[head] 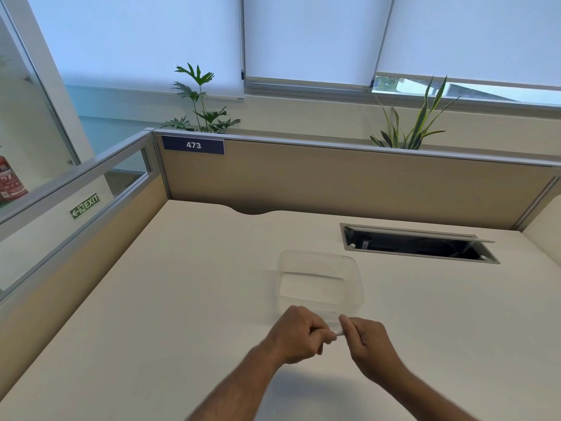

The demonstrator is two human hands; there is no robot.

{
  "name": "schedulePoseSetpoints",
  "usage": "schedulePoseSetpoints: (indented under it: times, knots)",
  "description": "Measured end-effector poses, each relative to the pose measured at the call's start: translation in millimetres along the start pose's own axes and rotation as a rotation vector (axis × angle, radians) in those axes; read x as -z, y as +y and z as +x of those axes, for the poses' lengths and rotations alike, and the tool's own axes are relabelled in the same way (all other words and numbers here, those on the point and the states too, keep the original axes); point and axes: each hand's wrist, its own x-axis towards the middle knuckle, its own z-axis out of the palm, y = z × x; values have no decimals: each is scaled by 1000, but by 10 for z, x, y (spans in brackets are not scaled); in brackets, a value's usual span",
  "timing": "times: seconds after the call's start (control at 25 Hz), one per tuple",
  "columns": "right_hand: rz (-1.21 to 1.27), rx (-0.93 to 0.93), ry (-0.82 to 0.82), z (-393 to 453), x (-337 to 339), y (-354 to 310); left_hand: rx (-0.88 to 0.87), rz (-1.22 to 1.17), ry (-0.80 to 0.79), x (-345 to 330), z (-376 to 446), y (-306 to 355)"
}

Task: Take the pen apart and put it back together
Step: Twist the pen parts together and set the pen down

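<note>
Hands: two, both at 6 o'clock above white surface (170, 299), forearms entering from bottom edge. Left hand (299, 334) curled into fist, grip pressed around one end of pen (336, 332). Right hand (365, 337) at its 3 o'clock, thumb and forefinger pinching other end. Pen: one, whitish, mostly hidden, only short stretch visible between hands. Clear plastic container (318, 281): one, at 12 o'clock of hands, just beyond. Cable hatch (419, 244): one, open, at 2 o'clock. Potted plants: two behind partition (334, 177).

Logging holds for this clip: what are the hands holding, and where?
A whitish pen, mostly hidden: left hand wraps one end, right hand pinches the other.
</note>
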Motion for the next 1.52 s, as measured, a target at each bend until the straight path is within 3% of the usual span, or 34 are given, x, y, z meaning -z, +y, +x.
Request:
schedulePoseSetpoints:
  times: [0.12, 0.2, 0.32, 0.56, 0.72, 0.92, 1.04, 1.24, 1.4, 1.52]
  knots:
    - [97, -319, -71, 56, -35, -82, -21, -10, 169, -34, 3, -37]
    - [355, -549, -139, 64, -43, -117, -40, 49, 249, -82, -4, -59]
    - [561, -701, -191, 55, -19, -165, -106, 164, 345, -154, -15, -90]
    - [537, -635, -99, 53, 3, -175, -99, 157, 400, -199, -9, -63]
    - [644, -656, -1, 49, 35, -133, 35, -57, 468, -193, 11, 8]
    - [399, -432, -41, -125, 22, -44, 159, -280, 605, -156, 51, -22]
    - [640, -529, -170, -152, 2, -133, 89, -295, 608, -204, 22, -35]
    - [988, -732, -183, -51, -22, -150, -158, -190, 549, -372, -49, -30]
    - [960, -796, -185, -10, -7, -112, -426, 70, 408, -397, -94, -168]
    - [765, -786, -150, -29, -25, -62, -410, 281, 252, -397, -179, -355]
